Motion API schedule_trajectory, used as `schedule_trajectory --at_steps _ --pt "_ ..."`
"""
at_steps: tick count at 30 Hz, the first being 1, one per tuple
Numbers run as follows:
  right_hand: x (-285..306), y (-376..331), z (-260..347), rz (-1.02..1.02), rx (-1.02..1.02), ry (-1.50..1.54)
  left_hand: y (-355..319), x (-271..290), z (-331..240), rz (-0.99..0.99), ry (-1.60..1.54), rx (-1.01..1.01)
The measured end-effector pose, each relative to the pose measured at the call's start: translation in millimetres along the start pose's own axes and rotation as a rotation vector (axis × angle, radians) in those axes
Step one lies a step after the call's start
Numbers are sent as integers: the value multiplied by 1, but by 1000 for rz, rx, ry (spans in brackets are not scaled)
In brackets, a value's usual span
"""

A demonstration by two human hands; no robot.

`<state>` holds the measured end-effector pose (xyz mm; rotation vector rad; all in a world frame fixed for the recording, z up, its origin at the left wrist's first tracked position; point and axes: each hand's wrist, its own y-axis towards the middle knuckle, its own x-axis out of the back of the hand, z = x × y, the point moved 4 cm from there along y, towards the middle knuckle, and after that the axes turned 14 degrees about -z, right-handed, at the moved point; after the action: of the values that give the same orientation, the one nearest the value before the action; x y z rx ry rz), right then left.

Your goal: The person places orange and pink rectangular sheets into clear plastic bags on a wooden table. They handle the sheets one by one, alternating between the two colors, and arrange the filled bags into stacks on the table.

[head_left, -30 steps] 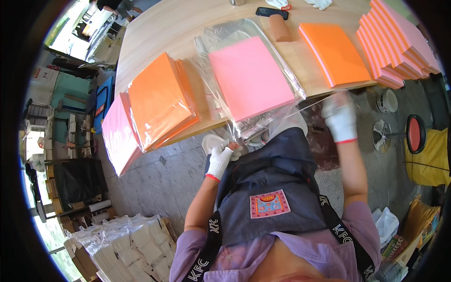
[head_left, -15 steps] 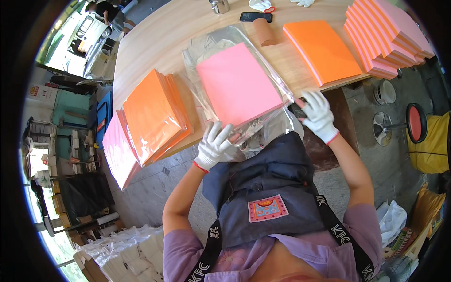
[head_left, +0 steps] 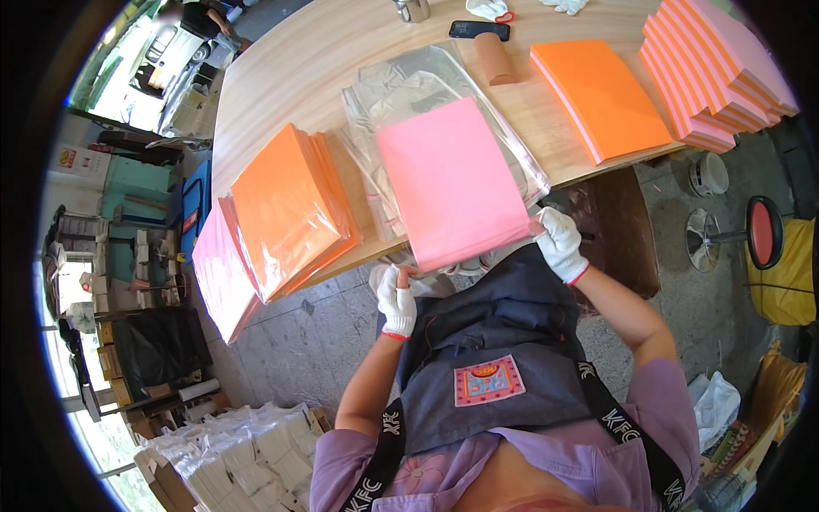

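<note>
Pink sheet stack (head_left: 450,181) overhangs counter (head_left: 290,77) near edge, on clear bags (head_left: 426,85); left hand (head_left: 396,300) and right hand (head_left: 560,243) each pinch a near corner, steadying it square

I'm seeing both gloved hands, left hand (head_left: 396,300) and right hand (head_left: 560,245), gripping the near corners of a pink sheet stack (head_left: 450,183) lying over clear plastic bags (head_left: 401,94) on the wooden table (head_left: 281,77).

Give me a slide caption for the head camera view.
Gloved left hand and right hand hold the pink sheet stack over clear bags at the wooden table edge.
</note>
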<state>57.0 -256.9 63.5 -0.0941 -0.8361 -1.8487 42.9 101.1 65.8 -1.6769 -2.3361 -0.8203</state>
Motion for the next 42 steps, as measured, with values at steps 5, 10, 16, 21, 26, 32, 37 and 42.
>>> schedule_trajectory --at_steps 5,10,16,21,26,32,37,42 --pt "-28 -22 -6 -249 -508 107 -17 -46 15 -323 -615 750" --pt "-30 -22 -24 -239 -717 73 -17 -65 23 -354 -860 923" --pt "-11 -6 101 96 411 -400 -19 -45 33 -105 -471 693" --pt "-8 -10 68 206 -418 -352 -1 -20 -10 149 16 362" --pt "-12 18 36 204 -897 323 34 -3 -42 287 136 345" --pt "-7 42 73 192 -760 615 69 29 -84 190 -128 409" --pt "-56 59 107 287 -579 722 72 106 -101 -42 -169 240" --pt "-176 96 149 429 -464 957 111 188 -88 -343 -64 210"
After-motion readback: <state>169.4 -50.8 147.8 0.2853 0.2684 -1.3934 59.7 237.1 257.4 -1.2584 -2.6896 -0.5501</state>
